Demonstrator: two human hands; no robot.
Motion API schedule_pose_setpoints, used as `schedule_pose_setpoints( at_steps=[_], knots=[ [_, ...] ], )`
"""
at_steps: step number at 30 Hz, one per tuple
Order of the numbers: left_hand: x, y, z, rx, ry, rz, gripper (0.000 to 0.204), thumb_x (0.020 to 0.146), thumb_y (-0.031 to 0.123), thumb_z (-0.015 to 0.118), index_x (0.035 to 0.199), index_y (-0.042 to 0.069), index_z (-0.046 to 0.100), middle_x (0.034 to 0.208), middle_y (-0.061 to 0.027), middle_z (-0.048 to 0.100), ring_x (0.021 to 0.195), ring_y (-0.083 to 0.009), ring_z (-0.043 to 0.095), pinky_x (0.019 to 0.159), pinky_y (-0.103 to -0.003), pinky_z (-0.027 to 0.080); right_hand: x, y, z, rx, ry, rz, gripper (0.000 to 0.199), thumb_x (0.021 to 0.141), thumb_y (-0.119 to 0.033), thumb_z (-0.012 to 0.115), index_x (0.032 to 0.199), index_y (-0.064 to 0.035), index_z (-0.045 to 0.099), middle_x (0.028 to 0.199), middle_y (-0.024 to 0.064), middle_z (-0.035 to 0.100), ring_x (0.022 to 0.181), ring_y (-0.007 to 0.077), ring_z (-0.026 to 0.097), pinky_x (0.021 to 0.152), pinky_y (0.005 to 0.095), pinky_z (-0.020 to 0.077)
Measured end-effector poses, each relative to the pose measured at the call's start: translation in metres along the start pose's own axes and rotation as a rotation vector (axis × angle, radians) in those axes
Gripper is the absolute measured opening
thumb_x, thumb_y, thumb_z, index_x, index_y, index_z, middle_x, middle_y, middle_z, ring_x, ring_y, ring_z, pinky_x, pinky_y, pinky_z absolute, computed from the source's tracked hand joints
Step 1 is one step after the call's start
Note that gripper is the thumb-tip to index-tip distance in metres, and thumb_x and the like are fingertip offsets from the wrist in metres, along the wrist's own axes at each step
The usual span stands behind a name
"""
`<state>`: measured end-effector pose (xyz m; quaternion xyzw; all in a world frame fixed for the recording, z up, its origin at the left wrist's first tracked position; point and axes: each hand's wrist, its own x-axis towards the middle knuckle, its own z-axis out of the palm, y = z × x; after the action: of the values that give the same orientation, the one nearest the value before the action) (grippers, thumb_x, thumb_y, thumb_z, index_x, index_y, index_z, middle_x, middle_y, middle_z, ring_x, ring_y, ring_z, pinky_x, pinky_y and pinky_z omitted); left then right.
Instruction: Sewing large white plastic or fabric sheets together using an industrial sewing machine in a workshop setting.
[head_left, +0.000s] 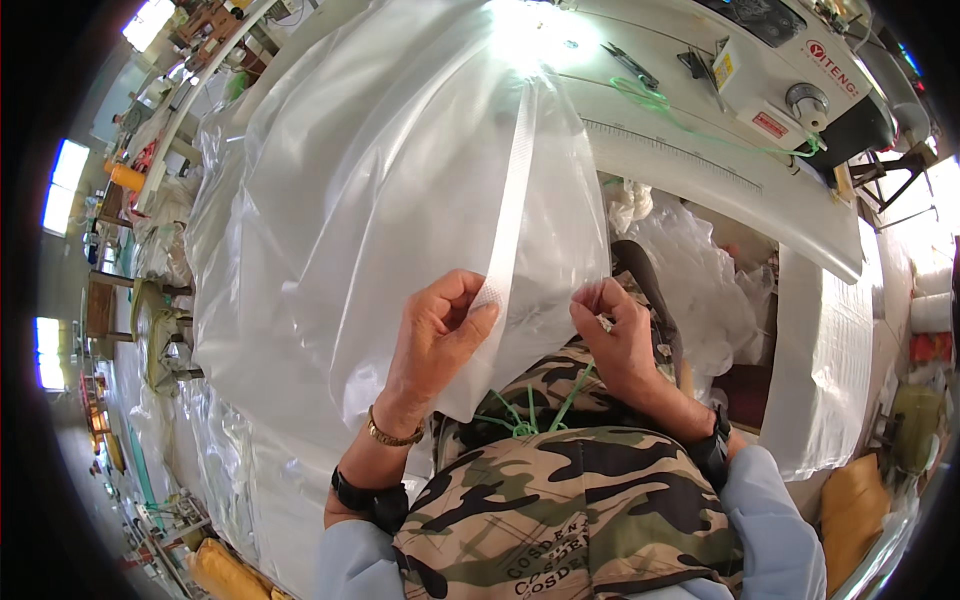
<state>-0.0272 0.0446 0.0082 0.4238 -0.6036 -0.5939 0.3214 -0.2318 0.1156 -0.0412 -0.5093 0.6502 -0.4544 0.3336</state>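
A large translucent plastic sheet (290, 260) spreads in folds from the sewing machine's bright lamp down to my lap. Along it runs a narrow white textured strip (516, 180), whose upper end disappears in the glare. My left hand (437, 335) is closed, pinching the strip's lower end between thumb and fingers. To its right, my right hand (620, 335) is closed too, its fingertips pinched at the sheet's right edge. The sewing machine (800, 75) stands on the white table at the upper right. Thread snips (632, 66) lie near its lamp, beside loose green thread (690, 118).
The white table's rounded front edge (720, 205) runs below a printed ruler scale. Crumpled clear plastic (690, 270) hangs beneath it. A white panel (820, 350) stands to the right. Green ties (525, 425) cross my camouflage apron (560, 510). Cluttered benches line the far left.
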Motion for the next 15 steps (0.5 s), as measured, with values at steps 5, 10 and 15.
schedule_pose_setpoints(
  at_steps=[5,10,15],
  knots=[
    [0.003,-0.007,0.004,-0.099,-0.048,-0.019,0.006,0.090,0.005,0.062,0.094,0.000,0.060,0.079,0.0049,0.059,0.070,0.0004,0.048,0.060,-0.018,0.041,0.000,-0.041,-0.004,0.033,-0.133,-0.148,0.008,0.085,-0.008,0.066,0.083,-0.0020,0.060,0.070,0.0090,0.062,0.067,0.0249,0.062,0.067,0.0340,0.0477],
    [0.005,-0.017,0.003,0.021,-0.102,0.007,0.007,0.090,0.004,0.062,0.090,-0.001,0.057,0.077,0.0028,0.058,0.071,-0.0003,0.049,0.060,-0.019,0.042,0.007,-0.059,0.000,-0.123,-0.371,-0.493,0.011,0.084,-0.010,0.067,0.086,-0.0046,0.058,0.069,0.0085,0.061,0.067,0.0299,0.060,0.075,0.0388,0.0457],
    [0.004,-0.015,0.004,0.051,-0.103,0.011,0.007,0.091,0.003,0.060,0.092,-0.002,0.057,0.075,0.0012,0.058,0.072,-0.0028,0.050,0.063,-0.021,0.045,0.013,-0.061,0.010,-0.217,-0.503,-0.555,0.014,0.084,-0.012,0.065,0.088,-0.0048,0.055,0.067,0.0093,0.061,0.068,0.0307,0.062,0.073,0.0397,0.0463]
  ],
)
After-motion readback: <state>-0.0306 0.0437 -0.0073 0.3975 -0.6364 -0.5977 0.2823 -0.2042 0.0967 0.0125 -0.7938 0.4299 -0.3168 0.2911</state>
